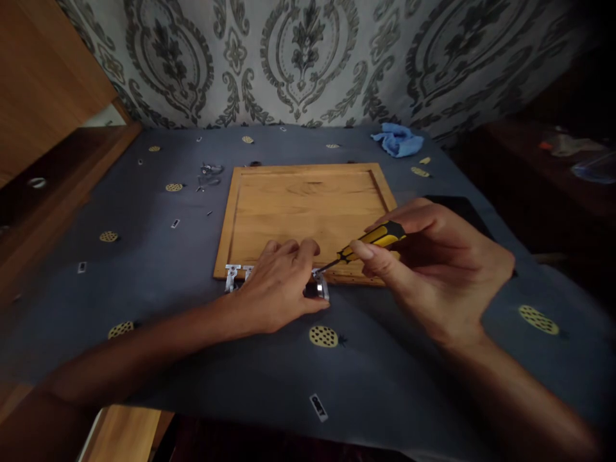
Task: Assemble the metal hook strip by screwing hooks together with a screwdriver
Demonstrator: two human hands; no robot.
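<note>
A framed wooden panel (308, 212), like a small cabinet door, lies flat in the middle of the table. My left hand (282, 285) rests over its near edge, thumb and fingers closed around a shiny metal hinge (321, 289). Two more metal hinges (231, 277) sit along the same edge to the left, the second partly covered by my left hand. Between the thumb and fingers of my right hand (433, 263) is a yellow and black screwdriver (373, 242). Its tip points down-left and meets the held hinge; any screw there is too small to make out.
Loose metal hardware (210, 173) lies left of the panel. A crumpled blue cloth (398, 140) is at the back right, and a dark flat object (457, 215) lies partly behind my right hand. A grey patterned cloth (158, 295) covers the table. Wooden furniture (52, 77) stands at left.
</note>
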